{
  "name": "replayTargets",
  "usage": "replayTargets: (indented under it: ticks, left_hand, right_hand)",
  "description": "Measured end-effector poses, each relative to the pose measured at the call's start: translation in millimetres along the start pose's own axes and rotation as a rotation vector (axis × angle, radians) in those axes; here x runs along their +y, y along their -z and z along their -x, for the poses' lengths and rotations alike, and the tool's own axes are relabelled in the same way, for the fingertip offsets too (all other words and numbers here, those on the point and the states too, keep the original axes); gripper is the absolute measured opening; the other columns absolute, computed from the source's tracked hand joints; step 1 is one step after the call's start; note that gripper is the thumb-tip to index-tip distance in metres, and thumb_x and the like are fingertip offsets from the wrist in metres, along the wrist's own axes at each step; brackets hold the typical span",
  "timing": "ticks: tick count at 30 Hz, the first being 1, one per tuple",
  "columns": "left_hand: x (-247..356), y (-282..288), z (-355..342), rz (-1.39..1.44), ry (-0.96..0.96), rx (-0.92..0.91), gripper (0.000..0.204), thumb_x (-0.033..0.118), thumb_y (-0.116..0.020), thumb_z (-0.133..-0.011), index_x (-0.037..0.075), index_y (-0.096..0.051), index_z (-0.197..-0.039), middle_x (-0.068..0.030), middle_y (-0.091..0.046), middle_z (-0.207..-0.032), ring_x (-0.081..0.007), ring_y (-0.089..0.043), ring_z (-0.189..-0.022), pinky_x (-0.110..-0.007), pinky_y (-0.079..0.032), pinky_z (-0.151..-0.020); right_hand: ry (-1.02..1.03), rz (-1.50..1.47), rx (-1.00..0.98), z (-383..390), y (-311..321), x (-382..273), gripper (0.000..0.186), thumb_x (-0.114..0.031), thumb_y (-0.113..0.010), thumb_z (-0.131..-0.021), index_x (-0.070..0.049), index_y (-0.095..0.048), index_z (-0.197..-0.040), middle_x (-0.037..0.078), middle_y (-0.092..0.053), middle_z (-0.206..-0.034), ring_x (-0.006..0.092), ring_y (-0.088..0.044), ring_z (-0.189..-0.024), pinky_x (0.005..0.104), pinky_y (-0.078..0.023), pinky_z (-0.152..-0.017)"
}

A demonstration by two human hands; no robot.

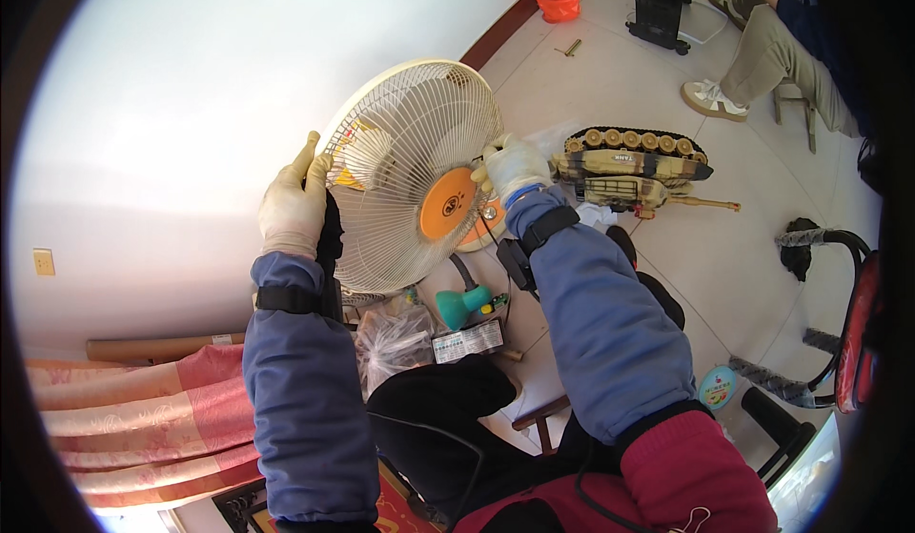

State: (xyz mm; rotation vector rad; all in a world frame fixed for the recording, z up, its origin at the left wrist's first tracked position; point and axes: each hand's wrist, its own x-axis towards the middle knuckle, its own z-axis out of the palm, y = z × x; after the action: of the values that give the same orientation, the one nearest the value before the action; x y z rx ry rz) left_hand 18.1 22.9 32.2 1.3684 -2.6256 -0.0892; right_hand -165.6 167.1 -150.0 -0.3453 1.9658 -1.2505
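A cream electric fan with a round wire guard (405, 142) and an orange centre badge (450, 204) tilts in front of me. My left hand (294, 209), in a pale glove, is closed on the left rim of the guard, index finger pointing up along it. On the guard's right edge, my right hand (515, 166), gloved too, has its fingers bent and pressed against the rim; a small dark bit shows at the fingertips, too small to name. Below the guard, part of the orange-and-cream base (484, 233) shows. Yellow-and-white paper (357, 156) is visible through the wires.
Right of the fan lies a camouflage toy tank (629, 166). Below are a teal lamp head (460, 306), a clear plastic bag (393, 342) and a printed box (467, 340). A red-and-black chair (853, 333) stands right. Another person's shoe (715, 100) is at the upper right.
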Motion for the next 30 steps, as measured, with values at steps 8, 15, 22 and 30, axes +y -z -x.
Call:
replayTargets:
  ticks: [8, 15, 22, 30]
  left_hand:
    - [-3, -2, 0, 0.003, -0.016, 0.003, 0.048, 0.053, -0.051, -0.102, 0.033, -0.056, -0.145, -0.0140, -0.070, -0.124, -0.0295, -0.065, -0.118, -0.040, -0.049, -0.102]
    - [-3, -1, -2, 0.004, -0.019, -0.004, 0.048, 0.053, -0.051, -0.102, 0.033, -0.056, -0.145, -0.0141, -0.070, -0.124, -0.0301, -0.065, -0.118, -0.040, -0.049, -0.101]
    - [-2, -1, -1, 0.005, -0.007, -0.005, 0.048, 0.053, -0.051, -0.102, 0.033, -0.057, -0.145, -0.0141, -0.070, -0.125, -0.0290, -0.065, -0.118, -0.040, -0.049, -0.102]
    - [-5, -4, -3, 0.048, -0.019, 0.016, 0.048, 0.053, -0.053, -0.102, 0.032, -0.057, -0.144, -0.0135, -0.070, -0.124, -0.0289, -0.065, -0.119, -0.040, -0.049, -0.102]
  right_hand:
    - [0.025, -0.238, 0.149, -12, 5, 3, 0.026, -0.022, -0.053, -0.103, -0.003, -0.061, -0.118, 0.008, -0.077, -0.082, 0.0147, -0.067, -0.059, 0.0310, -0.052, -0.051]
    - [0.038, -0.449, 0.192, -6, 21, -2, 0.021, -0.019, -0.054, -0.103, -0.003, -0.062, -0.115, 0.010, -0.076, -0.082, 0.0127, -0.062, -0.058, 0.0295, -0.051, -0.052]
    - [0.059, -0.448, 0.163, -3, 22, -6, 0.021, -0.022, -0.056, -0.102, -0.004, -0.063, -0.112, 0.008, -0.077, -0.082, 0.0112, -0.067, -0.060, 0.0284, -0.051, -0.055]
    - [0.089, -0.475, 0.166, -4, 20, -5, 0.020, -0.023, -0.055, -0.104, -0.007, -0.062, -0.113, 0.007, -0.077, -0.083, 0.0118, -0.066, -0.060, 0.0292, -0.053, -0.059]
